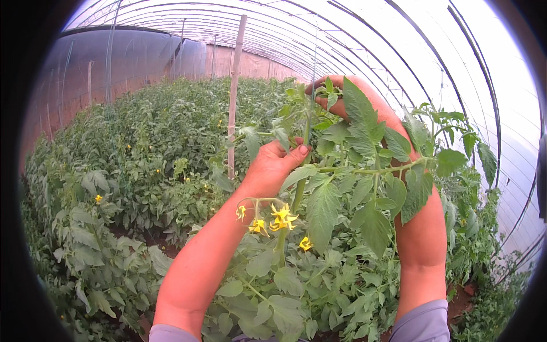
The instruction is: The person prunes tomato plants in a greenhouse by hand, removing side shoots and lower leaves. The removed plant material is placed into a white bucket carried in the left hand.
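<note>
Before me a tall tomato plant's green stem (300,188) rises through the middle of the view. My left hand (277,160) has its thumb and fingers closed on the stem at mid height. Higher up, my right hand (342,96) curls around the plant's leafy top beside a thin hanging string (315,55); leaves cover part of its fingers. A leafy side branch (367,172) crosses in front of my right forearm. Yellow tomato flowers (282,217) hang in a cluster over my left forearm.
A wooden stake (235,94) stands upright left of the plant. Dense tomato plants (171,111) fill the ground behind and at both sides. Curved greenhouse ribs (414,38) arch overhead under plastic film, and a film-covered wall (141,55) runs along the left.
</note>
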Demonstrator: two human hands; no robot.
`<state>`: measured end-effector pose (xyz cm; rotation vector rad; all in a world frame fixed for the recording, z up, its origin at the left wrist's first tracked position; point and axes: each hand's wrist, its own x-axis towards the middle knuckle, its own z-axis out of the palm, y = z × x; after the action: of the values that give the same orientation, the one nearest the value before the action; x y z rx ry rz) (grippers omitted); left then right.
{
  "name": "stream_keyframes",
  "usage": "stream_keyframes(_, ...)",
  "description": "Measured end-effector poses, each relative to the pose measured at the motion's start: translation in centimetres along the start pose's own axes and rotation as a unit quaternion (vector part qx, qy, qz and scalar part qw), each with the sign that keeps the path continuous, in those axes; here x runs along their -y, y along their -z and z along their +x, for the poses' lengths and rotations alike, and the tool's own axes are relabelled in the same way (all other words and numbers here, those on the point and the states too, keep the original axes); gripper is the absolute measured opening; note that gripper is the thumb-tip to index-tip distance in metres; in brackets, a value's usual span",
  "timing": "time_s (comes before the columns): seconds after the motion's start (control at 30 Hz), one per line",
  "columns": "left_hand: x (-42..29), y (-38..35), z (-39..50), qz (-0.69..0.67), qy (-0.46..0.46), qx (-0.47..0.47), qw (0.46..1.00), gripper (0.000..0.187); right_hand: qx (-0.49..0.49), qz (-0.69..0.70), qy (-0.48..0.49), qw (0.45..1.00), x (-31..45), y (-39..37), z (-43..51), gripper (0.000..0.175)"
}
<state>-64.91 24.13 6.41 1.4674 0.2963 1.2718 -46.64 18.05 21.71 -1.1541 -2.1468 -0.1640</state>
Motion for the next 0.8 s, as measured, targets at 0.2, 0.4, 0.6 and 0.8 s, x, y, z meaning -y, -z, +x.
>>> stream_keyframes(0.2,-0.5,0.3,-0.5,-0.022,0.012,0.008,1.000,0.040,0.042,0.118,-0.073,0.989,-0.1,0.2,-0.4,0.041)
stream_keyframes(0.4,-1.6,0.5,0.0,0.042,0.030,-0.002,0.999,0.042,-0.065,-0.200,0.126,0.970,-1.6,-1.4,1.0,0.037)
stream_keyframes(0.6,-0.9,0.5,0.6,0.141,0.008,0.016,0.990,0.052,-0.214,-0.265,-0.023,0.940,-6.1,-2.0,0.6,0.039)
stream_keyframes(0.8,-2.4,2.7,-3.0,0.306,-0.103,-0.019,0.946,0.054,-0.324,-0.141,-0.323,0.878,-10.8,-1.9,-6.5,0.037)
